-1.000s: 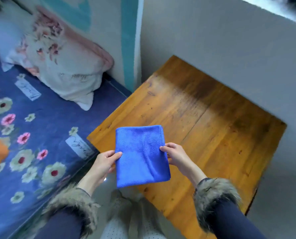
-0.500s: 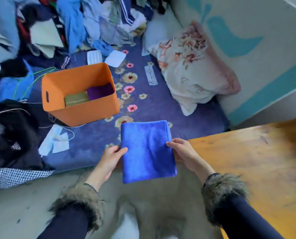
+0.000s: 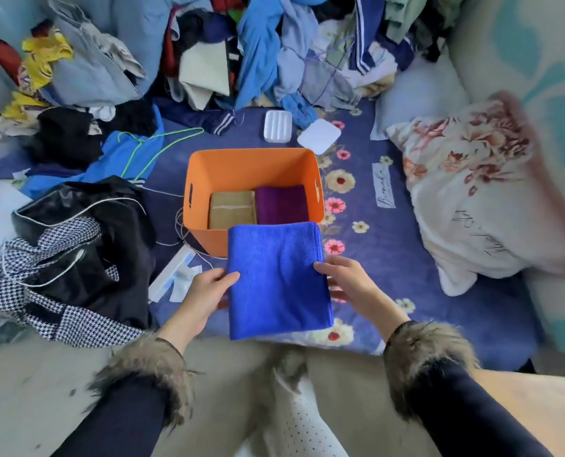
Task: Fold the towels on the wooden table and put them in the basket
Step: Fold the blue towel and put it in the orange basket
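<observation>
Head view shows my left hand [image 3: 205, 291] and right hand [image 3: 347, 285] holding a folded blue towel [image 3: 277, 278] between them, one on each side edge. My left thumb lies on top of the cloth at its left edge, my right thumb on top at the right edge, and the other fingers curl underneath, so both hands pinch it. The towel hangs flat in the air just on the near side of the orange basket [image 3: 251, 163], its far edge overlapping the basket's near wall. Inside the basket lie a folded tan towel [image 3: 231, 209] on the left and a folded purple towel [image 3: 281, 204] on the right, touching side by side. The basket stands on a blue flowered bedspread [image 3: 389, 245]. A flowered pillow [image 3: 478, 192] lies to the right, and a heap of clothes [image 3: 208, 51] on the far side.
</observation>
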A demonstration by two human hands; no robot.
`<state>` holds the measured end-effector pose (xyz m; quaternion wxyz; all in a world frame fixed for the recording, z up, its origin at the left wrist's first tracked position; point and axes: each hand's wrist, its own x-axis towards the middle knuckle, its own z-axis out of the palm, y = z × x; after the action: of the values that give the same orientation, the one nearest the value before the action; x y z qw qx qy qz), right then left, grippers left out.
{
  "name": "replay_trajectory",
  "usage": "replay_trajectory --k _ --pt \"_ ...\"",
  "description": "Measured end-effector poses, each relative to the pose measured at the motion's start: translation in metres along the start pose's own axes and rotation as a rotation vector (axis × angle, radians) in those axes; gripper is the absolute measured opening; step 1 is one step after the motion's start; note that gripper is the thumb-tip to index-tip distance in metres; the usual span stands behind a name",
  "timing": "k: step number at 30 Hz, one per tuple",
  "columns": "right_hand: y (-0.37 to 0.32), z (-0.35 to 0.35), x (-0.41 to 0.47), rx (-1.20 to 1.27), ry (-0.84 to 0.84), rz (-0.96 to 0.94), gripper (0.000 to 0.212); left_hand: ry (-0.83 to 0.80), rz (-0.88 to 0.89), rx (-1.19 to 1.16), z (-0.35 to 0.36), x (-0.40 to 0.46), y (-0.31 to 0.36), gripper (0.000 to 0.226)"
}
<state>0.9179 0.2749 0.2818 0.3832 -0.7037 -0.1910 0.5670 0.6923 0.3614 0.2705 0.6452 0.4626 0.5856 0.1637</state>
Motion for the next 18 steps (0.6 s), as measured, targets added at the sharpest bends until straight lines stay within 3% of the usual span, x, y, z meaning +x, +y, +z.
replay_trajectory --k 10,13,18 --pt "-0.095 0.033 0.173 -0.036 -0.033 0.009 0.019 0.189 -0.019 0.136 -0.024 0.153 0.087 0.023" --pt "-0.106 0.048 0.229 -0.048 -0.027 0.05 0.011 0.246 -0.04 0.222 -0.033 0.208 0.096 0.019" --pt "-0.095 0.077 0.321 -0.119 -0.002 0.114 0.01 0.38 -0.091 0.58 -0.036 0.289 0.079 0.018"
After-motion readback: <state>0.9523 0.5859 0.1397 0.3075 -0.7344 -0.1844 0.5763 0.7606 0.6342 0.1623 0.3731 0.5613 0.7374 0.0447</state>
